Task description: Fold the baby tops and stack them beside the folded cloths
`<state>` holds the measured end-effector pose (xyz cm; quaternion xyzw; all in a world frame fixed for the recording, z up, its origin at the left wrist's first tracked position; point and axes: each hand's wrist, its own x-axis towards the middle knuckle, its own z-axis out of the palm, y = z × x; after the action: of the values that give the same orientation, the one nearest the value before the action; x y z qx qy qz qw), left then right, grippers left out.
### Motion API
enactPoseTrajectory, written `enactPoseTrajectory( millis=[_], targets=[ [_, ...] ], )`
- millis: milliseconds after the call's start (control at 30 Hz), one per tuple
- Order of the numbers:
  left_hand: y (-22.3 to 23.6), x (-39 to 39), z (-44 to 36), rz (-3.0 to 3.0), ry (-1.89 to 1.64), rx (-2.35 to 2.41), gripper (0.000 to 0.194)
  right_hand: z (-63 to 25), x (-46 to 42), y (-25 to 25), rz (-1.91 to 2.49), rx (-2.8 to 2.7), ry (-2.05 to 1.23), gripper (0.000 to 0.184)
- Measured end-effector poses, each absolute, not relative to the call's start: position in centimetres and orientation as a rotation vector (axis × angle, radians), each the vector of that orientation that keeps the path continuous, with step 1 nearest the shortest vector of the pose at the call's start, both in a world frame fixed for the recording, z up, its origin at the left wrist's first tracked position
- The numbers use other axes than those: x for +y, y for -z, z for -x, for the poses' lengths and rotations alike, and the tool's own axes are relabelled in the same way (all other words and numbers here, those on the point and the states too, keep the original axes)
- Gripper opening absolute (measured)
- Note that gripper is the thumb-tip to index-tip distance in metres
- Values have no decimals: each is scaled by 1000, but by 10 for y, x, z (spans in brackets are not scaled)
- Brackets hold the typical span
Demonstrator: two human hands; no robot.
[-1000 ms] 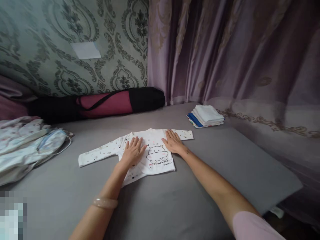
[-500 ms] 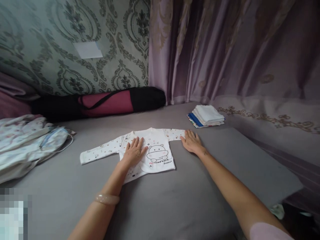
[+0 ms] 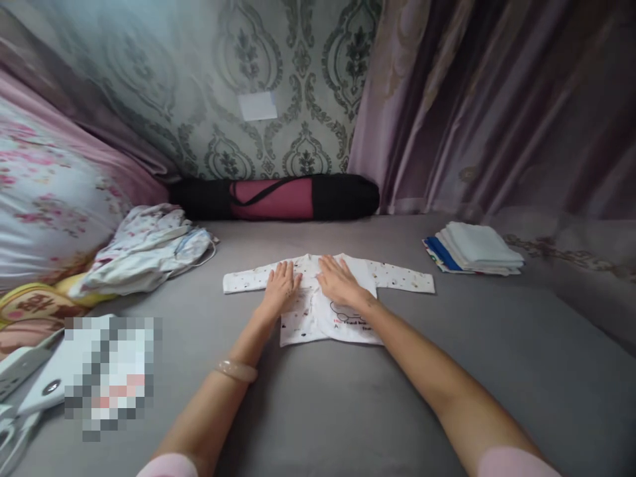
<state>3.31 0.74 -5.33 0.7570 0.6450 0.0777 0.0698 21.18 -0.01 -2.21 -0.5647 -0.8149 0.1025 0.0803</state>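
The white printed baby shirt (image 3: 299,323) lies spread out on the grey bed (image 3: 318,411). Upon it the left hand (image 3: 281,286) and the right hand (image 3: 340,282) rest flat, each grip being wide, with extended fingers.

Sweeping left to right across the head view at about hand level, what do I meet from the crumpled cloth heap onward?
Crumpled cloth heap → speckled shirt sleeve → left hand → right hand → other speckled sleeve → folded cloth stack.
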Motion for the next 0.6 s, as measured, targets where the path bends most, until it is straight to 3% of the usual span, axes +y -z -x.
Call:
enactPoseTrajectory(
  millis=[267, 600],
  targets=[
    [72, 23, 17, -2359, -204, 1992, 51, -134, 25, 50, 1569, -2509, -414, 62],
    [65, 18, 60, -2136, -79, 2155, 62, -132, 27, 57, 1651, -2544, -445, 64]
  ],
)
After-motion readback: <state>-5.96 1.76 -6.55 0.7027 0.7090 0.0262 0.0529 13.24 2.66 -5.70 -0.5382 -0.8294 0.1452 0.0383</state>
